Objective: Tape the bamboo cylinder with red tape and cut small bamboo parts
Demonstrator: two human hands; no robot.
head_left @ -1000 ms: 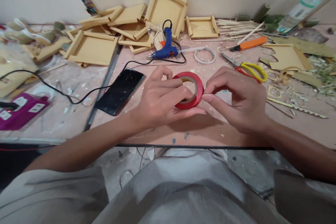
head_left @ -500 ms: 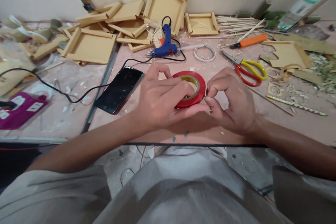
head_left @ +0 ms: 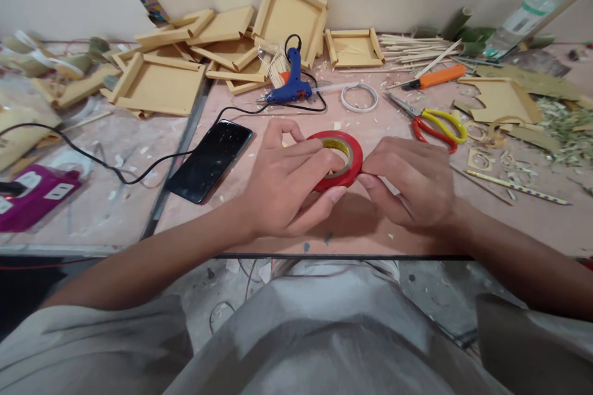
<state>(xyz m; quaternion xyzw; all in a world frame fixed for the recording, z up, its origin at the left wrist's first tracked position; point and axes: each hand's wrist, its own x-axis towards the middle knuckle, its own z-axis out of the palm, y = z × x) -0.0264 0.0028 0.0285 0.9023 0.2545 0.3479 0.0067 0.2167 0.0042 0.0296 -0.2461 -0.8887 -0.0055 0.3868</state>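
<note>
A roll of red tape (head_left: 354, 157) is gripped in my left hand (head_left: 290, 179), with fingers reaching into its yellow core and the thumb along the near rim. At the roll's right edge, my right hand (head_left: 410, 182) is closed in a pinch, thumb against forefinger. A tape end between those fingertips would be too small to make out. Both hands are above the pink tabletop near its front edge. A black phone (head_left: 210, 160) lies to the left of my left hand. Scissors (head_left: 438, 126) with red and yellow handles lie just beyond my right hand.
Behind my hands are a blue glue gun (head_left: 291, 89) with a black cord and a white ring (head_left: 359, 98). Shallow cardboard trays (head_left: 160, 83) pile up at the back left. An orange cutter (head_left: 442, 76), thin sticks (head_left: 407, 52) and a pencil (head_left: 516, 187) lie right. A purple power strip (head_left: 39, 197) sits left.
My right hand has turned over slightly, its fingers now closed together at the roll's edge. My left thumb has drawn back along the rim. The roll stays in my left hand.
</note>
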